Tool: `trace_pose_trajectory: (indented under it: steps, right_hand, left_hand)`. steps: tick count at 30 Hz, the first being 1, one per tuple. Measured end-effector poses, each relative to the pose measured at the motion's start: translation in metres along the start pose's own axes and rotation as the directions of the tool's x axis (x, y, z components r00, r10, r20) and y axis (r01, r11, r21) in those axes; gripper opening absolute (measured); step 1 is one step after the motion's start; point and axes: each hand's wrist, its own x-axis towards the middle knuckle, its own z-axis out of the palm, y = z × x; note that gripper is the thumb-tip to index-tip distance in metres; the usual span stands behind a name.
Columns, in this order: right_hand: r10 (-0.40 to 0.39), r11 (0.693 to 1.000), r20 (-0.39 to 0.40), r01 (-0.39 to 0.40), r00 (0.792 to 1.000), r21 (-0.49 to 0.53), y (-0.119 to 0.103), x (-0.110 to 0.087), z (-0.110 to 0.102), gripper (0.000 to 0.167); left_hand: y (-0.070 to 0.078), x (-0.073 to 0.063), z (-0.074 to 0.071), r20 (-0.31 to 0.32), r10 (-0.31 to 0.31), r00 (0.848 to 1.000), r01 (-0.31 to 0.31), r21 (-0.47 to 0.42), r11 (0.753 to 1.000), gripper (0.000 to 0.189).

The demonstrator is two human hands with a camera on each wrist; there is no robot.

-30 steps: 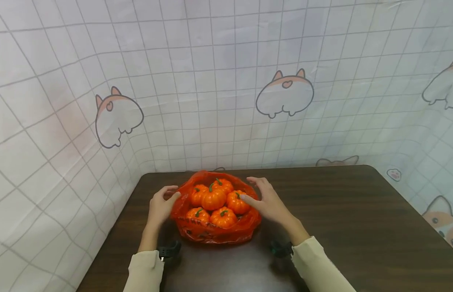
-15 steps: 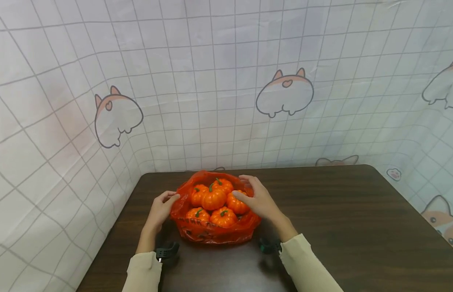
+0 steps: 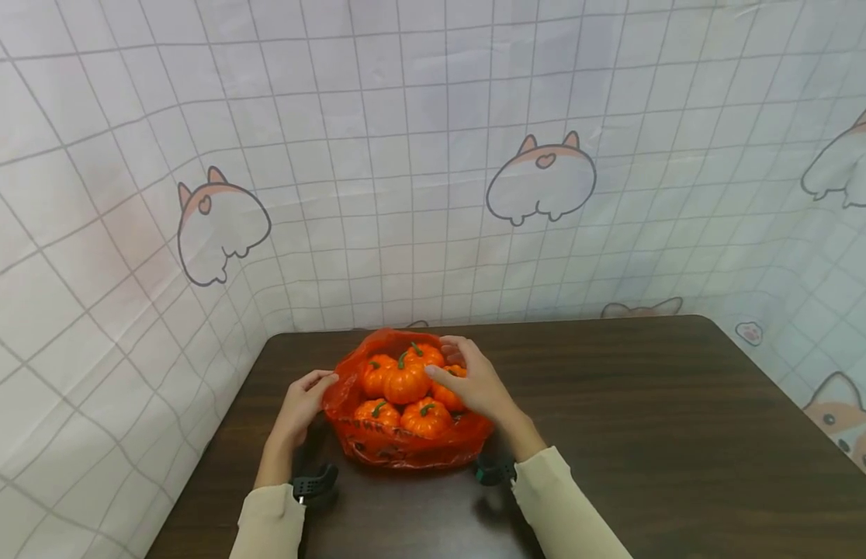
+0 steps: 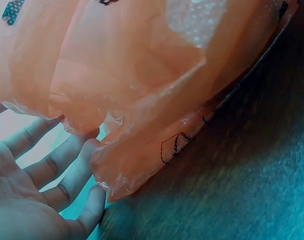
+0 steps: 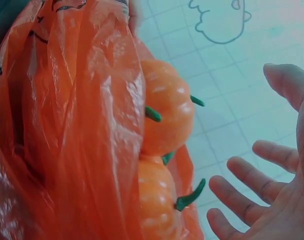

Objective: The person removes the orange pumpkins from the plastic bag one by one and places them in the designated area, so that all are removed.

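Note:
An orange-red plastic bag [image 3: 412, 453] stands on the table with its mouth spread wide. Several small orange pumpkins [image 3: 405, 383] with green stems fill it. At the bag's left rim is my left hand [image 3: 298, 402]; in the left wrist view its loosely bent fingers [image 4: 51, 167] lie against the edge of the plastic. My right hand [image 3: 480, 386] hovers over the right side of the bag, overlapping the rightmost pumpkin in the head view. In the right wrist view its fingers [image 5: 252, 180] and thumb are spread apart with nothing between them, beside the upper pumpkins [image 5: 169, 107].
The dark wood table [image 3: 635, 419] extends to the right of the bag. Behind and to the left hangs a white gridded cloth [image 3: 377, 256] printed with corgi drawings. A dark strap device [image 3: 316, 483] sits at each wrist.
My right hand has moved left, from outside the bag's right rim to over the pumpkins. The left hand has shifted slightly and stays at the left rim. The bag and pumpkins keep their place.

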Motion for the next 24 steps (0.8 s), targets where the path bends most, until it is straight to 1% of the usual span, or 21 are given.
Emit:
trace_pose_trajectory:
  steps: [7,12,18,24]
  right_hand:
    - [0.011,0.999,-0.004,-0.012,1.0,-0.044,0.004,0.003,0.01,0.07]
    - [0.032,0.993,0.017,-0.03,0.999,-0.117,0.006,0.005,0.017,0.075]
    - [0.072,0.978,0.033,-0.064,0.997,-0.198,0.007,0.004,0.026,0.079]
    - [0.086,0.954,0.013,-0.078,0.996,-0.288,0.007,0.002,0.034,0.08]
  left_hand:
    - [-0.002,-0.002,0.001,0.018,-0.008,1.0,0.008,0.003,1.0,0.044]
    - [-0.001,-0.001,0.002,0.028,-0.018,0.999,0.018,-0.025,1.0,0.043]
    - [-0.003,0.0,0.001,0.033,-0.034,0.999,0.035,-0.037,0.999,0.044]
    - [-0.005,0.001,0.0,0.026,-0.051,0.998,0.052,-0.049,0.997,0.045]
